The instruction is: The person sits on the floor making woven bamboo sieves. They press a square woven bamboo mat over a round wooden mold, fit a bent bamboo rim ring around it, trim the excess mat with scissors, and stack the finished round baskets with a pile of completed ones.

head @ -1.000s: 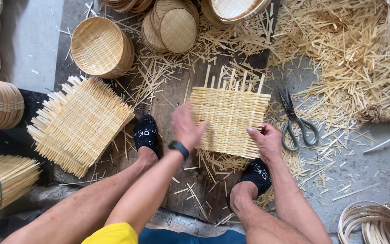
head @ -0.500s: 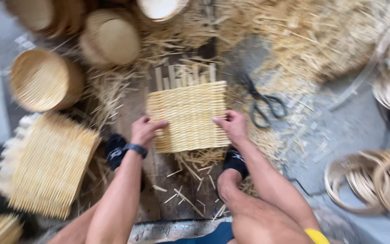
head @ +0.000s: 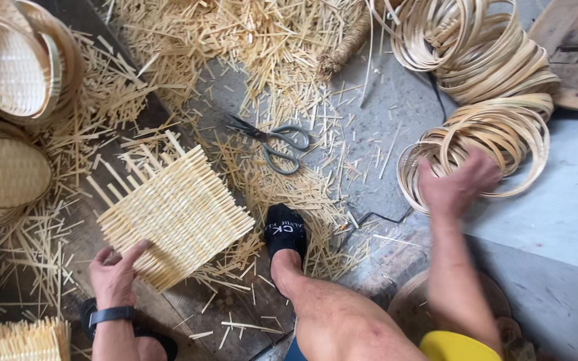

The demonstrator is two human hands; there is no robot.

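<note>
Two bare hands are seen from above, well apart from each other. The left hand [head: 116,273] is laid on the near corner of a square woven bamboo mat [head: 176,215], fingers spread flat on top and the thumb at the edge; the mat is pinned or lightly pinched there rather than enclosed, and whether the thumb is tucked beneath cannot be told. A black wristband [head: 110,314] is worn just behind that hand. Away from the grip, the mat is stretched across a dark wooden board [head: 168,314], with loose strip ends sticking out past its far side. Just right of the mat, a foot in a black sock [head: 285,230] is planted among scattered bamboo offcuts [head: 282,40]. Beyond the foot, a pair of grey scissors [head: 274,142] is left lying open on the floor. The right hand [head: 457,183] is blurred, held over the near edge of a stack of bamboo hoops [head: 483,144]; its fingers seem loosely curled, and whether a hoop is gripped cannot be told. Left of the mat-holding hand, round woven baskets [head: 8,170] are piled.
</note>
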